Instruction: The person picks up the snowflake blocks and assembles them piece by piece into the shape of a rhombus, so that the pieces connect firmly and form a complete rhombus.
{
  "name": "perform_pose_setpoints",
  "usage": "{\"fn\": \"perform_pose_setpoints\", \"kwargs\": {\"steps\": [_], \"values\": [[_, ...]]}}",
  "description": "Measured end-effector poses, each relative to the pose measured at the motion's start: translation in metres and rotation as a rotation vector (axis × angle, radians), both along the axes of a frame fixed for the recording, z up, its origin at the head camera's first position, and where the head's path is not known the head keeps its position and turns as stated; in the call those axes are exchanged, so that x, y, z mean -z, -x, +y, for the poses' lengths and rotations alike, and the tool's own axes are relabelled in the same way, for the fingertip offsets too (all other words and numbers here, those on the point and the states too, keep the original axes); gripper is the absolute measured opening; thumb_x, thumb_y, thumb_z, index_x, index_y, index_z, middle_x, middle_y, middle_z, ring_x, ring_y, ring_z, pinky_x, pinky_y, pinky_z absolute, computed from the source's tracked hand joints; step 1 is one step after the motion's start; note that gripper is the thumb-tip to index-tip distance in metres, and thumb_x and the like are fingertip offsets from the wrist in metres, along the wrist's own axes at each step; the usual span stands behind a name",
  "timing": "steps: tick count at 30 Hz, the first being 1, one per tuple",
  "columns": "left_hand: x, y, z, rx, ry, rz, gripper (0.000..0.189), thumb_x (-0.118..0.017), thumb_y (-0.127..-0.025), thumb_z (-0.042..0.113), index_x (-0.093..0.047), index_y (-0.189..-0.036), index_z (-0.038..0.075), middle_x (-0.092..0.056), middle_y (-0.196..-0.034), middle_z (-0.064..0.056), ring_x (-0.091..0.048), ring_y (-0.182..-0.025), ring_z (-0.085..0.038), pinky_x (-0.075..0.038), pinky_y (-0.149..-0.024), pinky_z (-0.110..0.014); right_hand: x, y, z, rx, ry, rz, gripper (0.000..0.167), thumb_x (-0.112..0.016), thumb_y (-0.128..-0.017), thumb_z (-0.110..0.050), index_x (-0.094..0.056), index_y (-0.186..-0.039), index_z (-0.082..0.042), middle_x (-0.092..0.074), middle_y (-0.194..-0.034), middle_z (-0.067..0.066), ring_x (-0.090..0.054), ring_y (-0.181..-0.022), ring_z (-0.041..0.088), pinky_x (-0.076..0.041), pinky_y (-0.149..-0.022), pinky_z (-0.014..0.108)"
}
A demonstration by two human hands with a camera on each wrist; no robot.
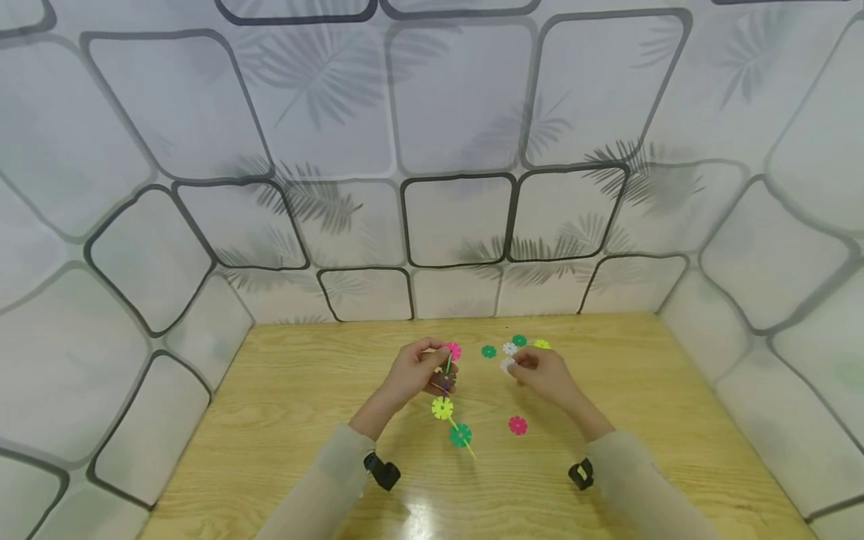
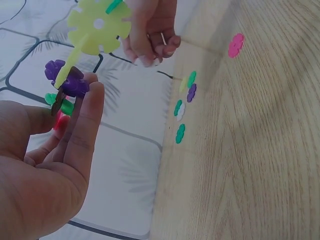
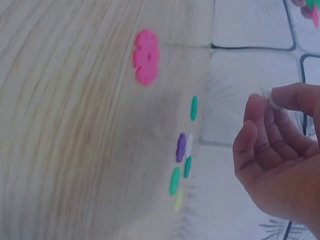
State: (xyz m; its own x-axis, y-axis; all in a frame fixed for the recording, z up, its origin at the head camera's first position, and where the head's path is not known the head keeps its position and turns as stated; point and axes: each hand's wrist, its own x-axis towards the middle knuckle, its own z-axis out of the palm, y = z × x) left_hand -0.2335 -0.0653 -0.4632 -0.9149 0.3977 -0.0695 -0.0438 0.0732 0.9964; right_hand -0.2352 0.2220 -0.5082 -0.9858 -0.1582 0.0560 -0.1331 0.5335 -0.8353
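My left hand (image 1: pixel 412 369) grips a chain of slotted, flower-shaped plastic discs by its upper part. The chain hangs toward me, with a pink disc (image 1: pixel 454 351) at the top, then a yellow disc (image 1: pixel 442 408) and a green disc (image 1: pixel 460 435) lower down. A purple disc (image 2: pixel 70 79) and a brown disc (image 2: pixel 58 102) show near the fingers in the left wrist view. Over to the right, my right hand (image 1: pixel 545 373) pinches a white disc (image 1: pixel 507 365) between thumb and finger, apart from the chain. Fingers partly hide that white disc.
A loose pink disc (image 1: pixel 517 425) lies on the wooden table (image 1: pixel 290 420) in front of the right hand. Several loose discs lie farther back, including green (image 1: pixel 489 351), white (image 1: pixel 509 349) and purple (image 3: pixel 181 147) ones. Patterned walls (image 1: pixel 459 217) enclose the table's back and sides.
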Motion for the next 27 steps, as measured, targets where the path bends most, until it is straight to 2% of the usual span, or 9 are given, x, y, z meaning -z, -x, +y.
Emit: {"fn": "perform_pose_setpoints", "kwargs": {"steps": [2,5,9,10,17,22,27], "values": [[0.0,0.0,0.0,0.0,0.005,0.001,0.032,-0.056,-0.112,0.025,-0.062,-0.127,-0.002,-0.077,-0.103,-0.027,-0.08,-0.072,-0.025,-0.067,-0.066,-0.04,-0.003,-0.002,-0.005,-0.001,0.023,0.012,0.014,-0.071,-0.099,-0.012,-0.071,-0.106,0.0,-0.075,-0.095,0.019,-0.074,-0.079,0.036,-0.057,-0.066,0.025],[0.0,0.0,0.0,0.002,0.011,0.004,0.033,-0.056,-0.112,0.026,-0.062,-0.127,-0.002,-0.076,-0.105,-0.028,-0.08,-0.073,-0.026,-0.067,-0.065,-0.038,-0.008,-0.004,-0.012,-0.013,0.059,0.035,0.012,-0.071,-0.099,-0.01,-0.07,-0.104,0.001,-0.075,-0.094,0.02,-0.074,-0.075,0.032,-0.063,-0.068,0.034],[0.001,0.0,0.0,0.005,0.019,0.011,0.034,-0.056,-0.112,0.027,-0.063,-0.127,-0.002,-0.076,-0.107,-0.03,-0.08,-0.074,-0.028,-0.066,-0.064,-0.036,-0.012,-0.006,-0.02,-0.029,0.105,0.044,0.011,-0.072,-0.099,-0.009,-0.07,-0.103,0.001,-0.074,-0.092,0.014,-0.073,-0.071,0.025,-0.065,-0.072,0.05],[0.001,0.0,0.0,0.006,0.02,0.011,0.034,-0.056,-0.112,0.027,-0.063,-0.127,-0.002,-0.076,-0.106,-0.029,-0.08,-0.074,-0.027,-0.066,-0.064,-0.036,-0.013,-0.007,-0.022,-0.029,0.111,0.043,0.01,-0.073,-0.098,-0.009,-0.071,-0.103,0.0,-0.074,-0.092,0.012,-0.072,-0.071,0.024,-0.064,-0.072,0.05],[-0.002,-0.002,0.0,0.002,0.003,-0.003,0.03,-0.055,-0.112,0.026,-0.064,-0.125,0.001,-0.079,-0.089,-0.005,-0.078,-0.068,-0.019,-0.067,-0.065,-0.038,-0.024,-0.012,-0.032,-0.046,0.112,0.083,0.01,-0.074,-0.098,-0.009,-0.071,-0.102,-0.001,-0.075,-0.092,0.011,-0.073,-0.071,0.029,-0.058,-0.06,0.027],[0.0,-0.001,0.0,-0.003,0.005,0.0,0.03,-0.055,-0.112,0.026,-0.064,-0.125,0.001,-0.079,-0.092,-0.009,-0.079,-0.069,-0.02,-0.066,-0.064,-0.037,-0.027,-0.014,-0.038,-0.068,0.115,0.124,0.007,-0.074,-0.098,-0.008,-0.072,-0.1,-0.002,-0.075,-0.091,0.011,-0.072,-0.069,0.026,-0.059,-0.059,0.026],[0.001,-0.001,0.001,-0.005,0.009,0.006,0.031,-0.056,-0.112,0.026,-0.063,-0.126,0.0,-0.078,-0.101,-0.023,-0.079,-0.07,-0.02,-0.066,-0.063,-0.035,-0.031,-0.015,-0.044,-0.088,0.132,0.135,0.005,-0.074,-0.097,-0.008,-0.072,-0.1,-0.004,-0.075,-0.088,0.009,-0.071,-0.067,0.027,-0.059,-0.057,0.029]]}}
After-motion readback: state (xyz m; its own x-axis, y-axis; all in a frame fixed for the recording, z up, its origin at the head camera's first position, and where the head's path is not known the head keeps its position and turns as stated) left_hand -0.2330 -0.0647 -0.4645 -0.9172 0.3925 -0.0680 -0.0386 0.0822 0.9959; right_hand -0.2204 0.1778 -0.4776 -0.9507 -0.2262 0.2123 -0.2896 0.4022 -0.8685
